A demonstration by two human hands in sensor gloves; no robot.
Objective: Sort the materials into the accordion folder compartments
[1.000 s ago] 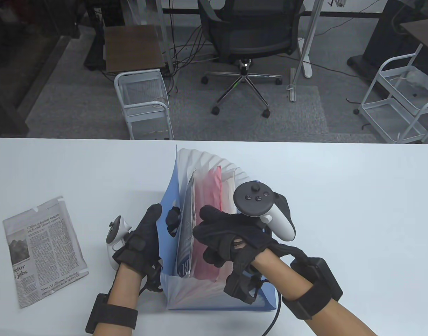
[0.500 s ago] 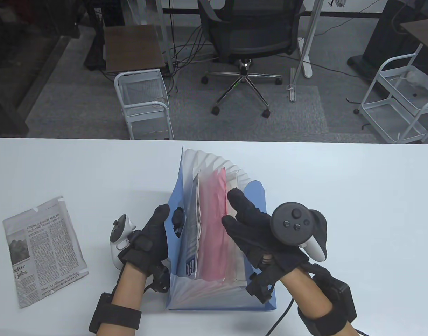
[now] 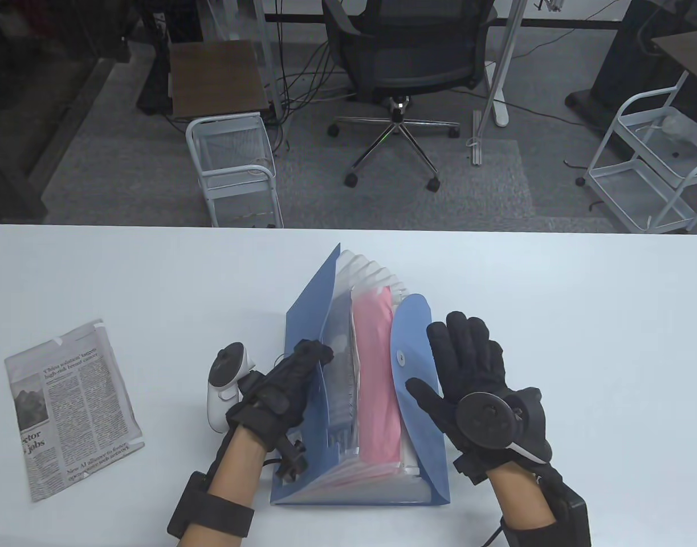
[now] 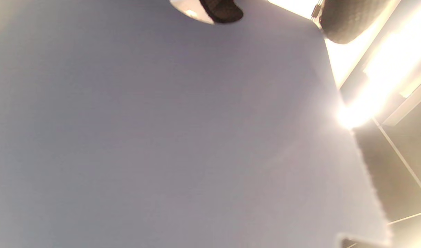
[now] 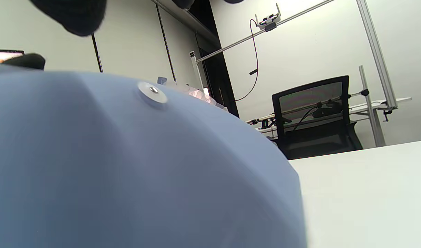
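- A blue accordion folder (image 3: 308, 364) is seen standing on the white table (image 3: 582, 319) near the front edge, roughly at the middle, its pleated pockets fanned out toward the far side.
- The left cover of the folder is held by the left hand (image 3: 280, 393); the fingers are curled over its upper edge, the fingertips reaching inside. In the left wrist view the frame is almost wholly filled by this blue cover (image 4: 162, 137), with a gloved fingertip (image 4: 222, 10) showing at the top edge.
- The right hand (image 3: 473, 382) is laid flat, fingers straight and spread, against the outer face of the folder's rounded flap (image 3: 416, 387). Nothing is gripped by it.
- A round snap button (image 3: 400, 358) is noted on the flap, just left of the right hand's fingers; it is also visible in the right wrist view (image 5: 152, 92).
- A pink sheet (image 3: 374, 376) is lodged upright in a middle compartment, between the two covers. Darker printed material (image 3: 339, 370) is held in a compartment nearer the left cover; its exact pocket cannot be told.
- A folded newspaper (image 3: 69, 407) lies flat on the table well to the left of the folder, apart from both hands.
- An office chair (image 3: 408, 62) and a white wire cart (image 3: 234, 165) are recorded on the floor beyond the table.
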